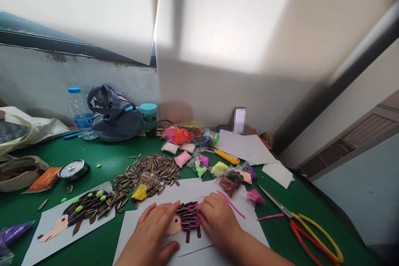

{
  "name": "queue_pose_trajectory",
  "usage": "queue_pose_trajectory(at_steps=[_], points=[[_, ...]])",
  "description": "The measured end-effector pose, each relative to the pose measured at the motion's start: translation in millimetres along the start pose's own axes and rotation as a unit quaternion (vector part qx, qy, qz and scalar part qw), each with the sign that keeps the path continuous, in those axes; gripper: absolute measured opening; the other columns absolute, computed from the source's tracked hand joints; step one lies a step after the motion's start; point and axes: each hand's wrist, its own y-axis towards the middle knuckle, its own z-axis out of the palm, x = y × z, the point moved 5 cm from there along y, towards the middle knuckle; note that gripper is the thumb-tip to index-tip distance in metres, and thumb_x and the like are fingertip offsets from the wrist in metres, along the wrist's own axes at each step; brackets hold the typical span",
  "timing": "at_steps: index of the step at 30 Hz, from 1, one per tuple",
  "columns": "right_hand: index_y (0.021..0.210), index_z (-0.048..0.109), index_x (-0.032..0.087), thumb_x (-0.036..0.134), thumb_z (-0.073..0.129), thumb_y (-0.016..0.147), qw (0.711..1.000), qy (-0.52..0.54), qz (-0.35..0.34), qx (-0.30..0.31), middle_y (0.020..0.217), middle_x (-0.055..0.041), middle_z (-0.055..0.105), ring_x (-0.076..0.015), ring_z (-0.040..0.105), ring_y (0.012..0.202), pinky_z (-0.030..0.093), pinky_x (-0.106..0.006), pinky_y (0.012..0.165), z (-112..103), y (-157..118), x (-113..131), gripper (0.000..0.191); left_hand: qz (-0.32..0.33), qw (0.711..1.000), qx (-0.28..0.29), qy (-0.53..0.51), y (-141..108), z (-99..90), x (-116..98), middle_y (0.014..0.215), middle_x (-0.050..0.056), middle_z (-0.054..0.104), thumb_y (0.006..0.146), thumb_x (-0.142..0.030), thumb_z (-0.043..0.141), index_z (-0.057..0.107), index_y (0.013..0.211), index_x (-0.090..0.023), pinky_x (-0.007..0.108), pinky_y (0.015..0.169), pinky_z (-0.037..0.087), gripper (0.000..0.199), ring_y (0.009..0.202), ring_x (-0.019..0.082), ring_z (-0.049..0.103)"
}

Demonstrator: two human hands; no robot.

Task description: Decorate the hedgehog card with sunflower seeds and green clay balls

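My left hand (148,232) lies flat on a white paper sheet (137,232), its fingertips beside a small hedgehog picture (186,220) made of purple clay and striped sunflower seeds. My right hand (218,220) presses on the picture's right side, and its fingertips are hidden. A pink clay strip (231,204) lies just beyond that hand. Farther left, a second seed-covered hedgehog (77,214) sits on its own sheet. A loose pile of sunflower seeds (146,172) spreads above both.
Scissors with red and yellow handles (308,232) lie at right on the green tabletop (93,237). Bagged coloured clay (199,160) crowds the back. A dial scale (74,169), water bottle (77,110), grey bag (114,116) and teal cup (149,118) stand along the far left.
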Motion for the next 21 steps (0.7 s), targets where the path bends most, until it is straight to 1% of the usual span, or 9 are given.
queue_pose_trajectory(at_steps=[7, 12, 16, 21], points=[[0.081, 0.063, 0.021, 0.013, 0.063, 0.082, 1.0, -0.024, -0.014, 0.003, 0.075, -0.0035, 0.062, -0.0195, 0.049, 0.074, 0.029, -0.034, 0.07, 2.3, 0.1, 2.7, 0.008, 0.0, 1.0, 0.0, 0.003, -0.3, 2.6, 1.6, 0.133, 0.002, 0.062, 0.069, -0.018, 0.068, 0.032, 0.146, -0.033, 0.044, 0.105, 0.046, 0.087, 0.117, 0.025, 0.061], [0.081, 0.063, 0.021, 0.011, 0.062, 0.082, 0.999, -0.026, -0.019, -0.002, 0.075, -0.0033, 0.062, -0.0191, 0.049, 0.073, 0.029, -0.033, 0.069, 2.0, 1.1, 2.8, 0.009, 0.001, 1.0, 0.007, -0.002, -0.3, 3.6, 2.9, 0.133, 0.002, 0.062, 0.068, -0.016, 0.067, 0.03, 0.147, -0.033, 0.045, 0.106, 0.045, 0.088, 0.117, 0.026, 0.061], [0.083, 0.062, 0.021, 0.01, 0.059, 0.082, 1.0, -0.003, -0.013, 0.011, 0.078, -0.0035, 0.063, -0.0197, 0.049, 0.076, 0.031, -0.033, 0.07, -0.2, 0.4, 2.2, 0.011, -0.001, 1.0, 0.012, -0.001, -0.4, 3.1, 3.1, 0.134, 0.002, 0.061, 0.068, -0.015, 0.067, 0.029, 0.147, -0.034, 0.047, 0.106, 0.045, 0.09, 0.118, 0.026, 0.06], [0.093, 0.061, 0.021, 0.012, 0.058, 0.083, 0.998, 0.05, 0.009, 0.027, 0.086, -0.0036, 0.064, -0.0205, 0.05, 0.08, 0.034, -0.033, 0.074, -7.7, 0.0, 2.2, 0.014, -0.002, 1.0, 0.018, 0.003, -0.6, 3.7, 3.3, 0.136, 0.002, 0.06, 0.068, -0.014, 0.068, 0.029, 0.147, -0.034, 0.047, 0.106, 0.046, 0.09, 0.119, 0.026, 0.06]])
